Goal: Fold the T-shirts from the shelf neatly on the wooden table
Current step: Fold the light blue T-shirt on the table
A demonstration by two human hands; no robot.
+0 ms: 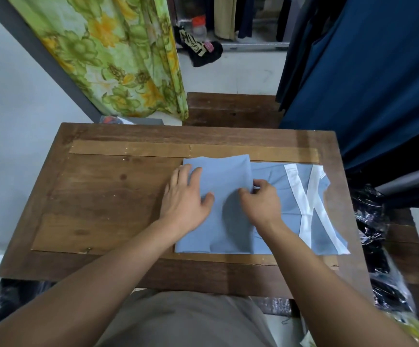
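Observation:
A light blue T-shirt point(228, 221) with white stripes lies partly folded on the right half of the wooden table point(108, 196). Its left part is doubled over into a flat panel. My left hand point(186, 199) rests flat on that panel's left side, fingers spread. My right hand point(261, 201) sits at the panel's right edge, its fingers curled and pinching the folded fabric edge. The white crossed stripes show on the uncovered right part of the shirt.
A green floral curtain point(118, 58) hangs at the back left and dark blue garments point(368, 83) hang at the right. Plastic-wrapped dark clothes point(378, 259) lie beside the table's right edge. A lower wooden bench point(231, 108) stands behind the table.

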